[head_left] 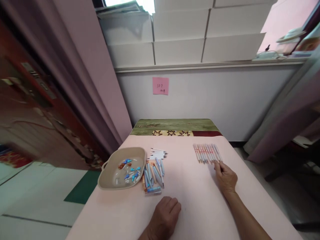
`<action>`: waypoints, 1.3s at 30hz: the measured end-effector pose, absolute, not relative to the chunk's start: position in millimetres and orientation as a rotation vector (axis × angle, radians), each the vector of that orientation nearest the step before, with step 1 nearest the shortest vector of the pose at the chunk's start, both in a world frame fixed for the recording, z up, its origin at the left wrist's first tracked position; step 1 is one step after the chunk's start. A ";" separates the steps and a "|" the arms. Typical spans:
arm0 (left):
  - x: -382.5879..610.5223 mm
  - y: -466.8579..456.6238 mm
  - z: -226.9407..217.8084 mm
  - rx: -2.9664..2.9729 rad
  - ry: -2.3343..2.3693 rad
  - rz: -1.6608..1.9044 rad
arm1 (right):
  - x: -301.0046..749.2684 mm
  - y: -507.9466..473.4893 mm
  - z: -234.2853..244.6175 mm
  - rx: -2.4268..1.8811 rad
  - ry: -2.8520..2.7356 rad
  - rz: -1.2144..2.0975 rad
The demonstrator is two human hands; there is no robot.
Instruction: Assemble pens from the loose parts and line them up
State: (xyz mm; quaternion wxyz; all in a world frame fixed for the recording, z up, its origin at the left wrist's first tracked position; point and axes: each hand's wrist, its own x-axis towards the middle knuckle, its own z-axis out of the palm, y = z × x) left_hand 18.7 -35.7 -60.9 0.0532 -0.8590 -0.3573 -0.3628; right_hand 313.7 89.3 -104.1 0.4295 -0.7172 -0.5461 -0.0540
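My right hand (227,177) is at the near right end of a row of pens (207,153) laid side by side. Its thumb and fingers are pinched at the lower tip of a pen at the right end of that row. Curled on the pink tabletop, my left hand (165,215) shows nothing in its fingers. Beyond it lies a heap of light blue and tan pen barrels (153,173). White refills (158,154) with dark tips sit just behind the heap. Left of them, a beige basket (105,181) contains small blue, brown and white parts.
The table has a pink cover (195,200) and a green patterned far edge (172,123) against the wall. A pink note (160,86) is stuck on the wall. White boxes (180,26) are stacked above a ledge. At left are a purple curtain (95,83) and a door (32,110).
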 end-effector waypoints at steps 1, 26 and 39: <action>18.4 -36.3 -62.8 -2.629 -1.091 -1.084 | 314.5 89.1 -104.0 -1.816 -1.328 -0.109; -112.1 -21.3 -42.3 -2.022 -1.605 -0.928 | 240.7 40.0 -87.4 -1.326 -1.902 -0.276; -98.2 -28.4 -37.7 -2.000 -1.472 -1.003 | 192.9 14.7 -60.3 -1.548 -1.474 0.665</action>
